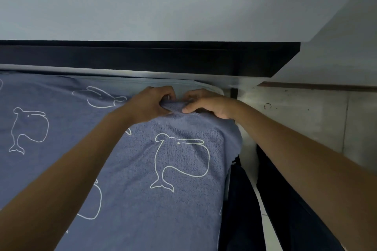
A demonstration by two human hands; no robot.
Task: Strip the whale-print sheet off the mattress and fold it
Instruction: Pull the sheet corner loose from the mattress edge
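Head view, nearest first: two bare forearms reach forward from the bottom edge over the whale-print sheet (163,199), a blue-grey cloth with white whale outlines that covers the bed from the left edge to its right side, where it hangs down over the edge. To the right of the bed, pale floor (269,228) shows between dark shapes I cannot identify. Farther in, at the bed's far right corner, the sheet's edge is lifted into a bunched fold and both hands meet on it. The left hand (150,103) has its fingers (163,93) curled over the fold, pinching the cloth. The right hand (208,105), just beside it, grips the same fold, thumb pressed on top and the other fingers curled behind. Just past the hands, the bare pale mattress (210,87) corner is uncovered. Behind that runs a dark bed frame rail (142,59), then a pale wall (163,6), with a rough grey wall (295,116) at right.
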